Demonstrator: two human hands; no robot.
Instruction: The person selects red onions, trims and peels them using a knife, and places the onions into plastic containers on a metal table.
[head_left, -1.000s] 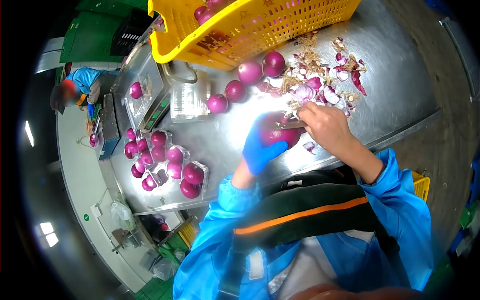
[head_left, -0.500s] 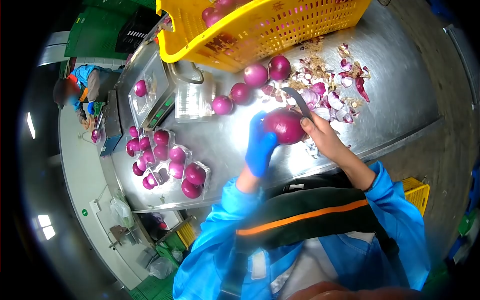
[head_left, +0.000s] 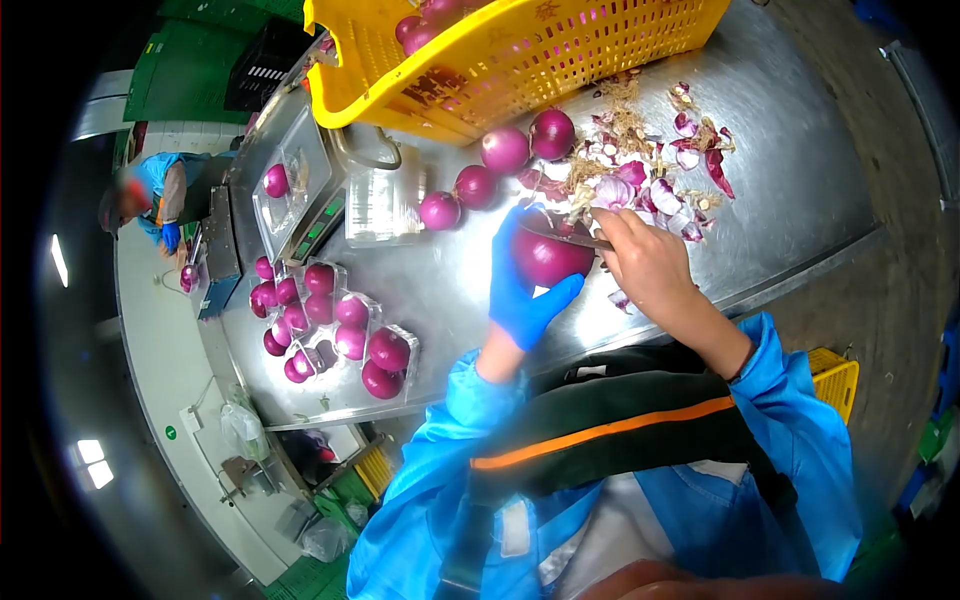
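one left hand (head_left: 522, 297), one right hand (head_left: 648, 265), one knife (head_left: 580, 239), one held onion (head_left: 552, 262). four loose onions (head_left: 505, 151) by one big yellow basket (head_left: 520, 65). one more onion (head_left: 276, 181) on one scale (head_left: 319, 226). one other person (head_left: 165, 178).

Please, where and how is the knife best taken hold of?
Probably by the end inside the right hand, from the right side: the knife has a thin blade pointing left across the onion, leaving that end clear of the left hand. The handle itself is hidden.
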